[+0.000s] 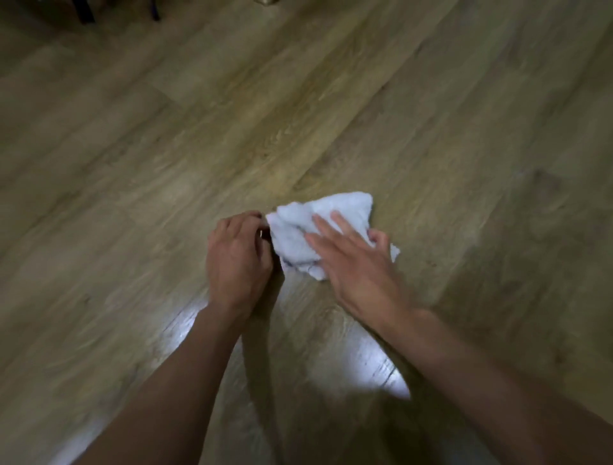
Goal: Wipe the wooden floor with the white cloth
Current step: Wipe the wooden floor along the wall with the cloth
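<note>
A crumpled white cloth point(326, 215) lies on the wooden floor point(298, 116) a little right of the view's centre. My right hand point(355, 262) lies on top of the cloth with its fingers stretched out flat, the little finger curled at the cloth's right edge. My left hand point(237, 259) sits just left of the cloth, fingers curled, and pinches the cloth's left edge. The part of the cloth under my right palm is hidden. The frame is somewhat blurred.
Planks run diagonally across the whole view. Bright light patches point(391, 381) reflect off the floor near my forearms. Dark furniture legs point(84, 11) stand at the far top left, and a small brownish object point(265, 1) shows at the top edge.
</note>
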